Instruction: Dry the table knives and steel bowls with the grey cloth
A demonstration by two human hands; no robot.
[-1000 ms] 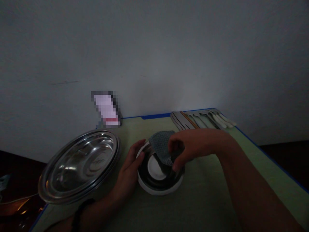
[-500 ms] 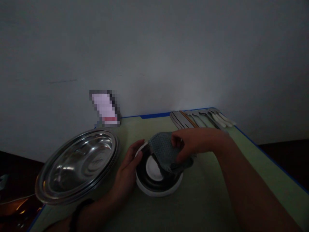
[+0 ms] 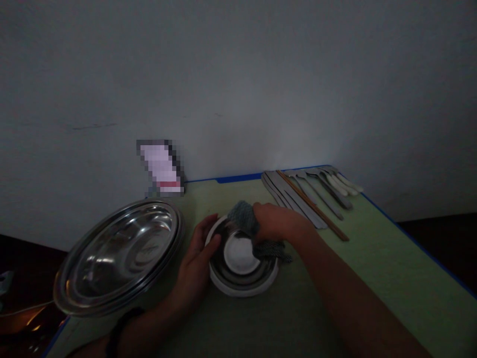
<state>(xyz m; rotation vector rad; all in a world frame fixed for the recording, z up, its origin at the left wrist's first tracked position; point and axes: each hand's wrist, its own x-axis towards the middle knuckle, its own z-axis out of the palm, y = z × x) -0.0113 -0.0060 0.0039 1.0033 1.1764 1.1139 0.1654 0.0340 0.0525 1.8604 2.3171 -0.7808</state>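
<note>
Head view, right hand (image 3: pixel 278 223) pressing cloth (image 3: pixel 246 219) in bowl (image 3: pixel 240 271) (left hand (image 3: pixel 196 263) steadying)

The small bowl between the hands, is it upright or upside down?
Upright: the small bowl shows its hollow inside and pale flat bottom facing up.

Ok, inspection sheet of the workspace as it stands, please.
Surface: green table, blue edge, dim light.
Work items: steel bowl upright on the table; grey cloth bunched over its far rim.
Clutter: stacked steel platters left of the bowl; cutlery row and chopsticks far right; blurred-out object by the wall.
Hands: left hand grips the bowl's left rim; right hand clasps the cloth against the bowl.
Cables: thin pale line off the table's left edge, perhaps a cord.
Surroundings: bare grey wall; darkness either side.
</note>
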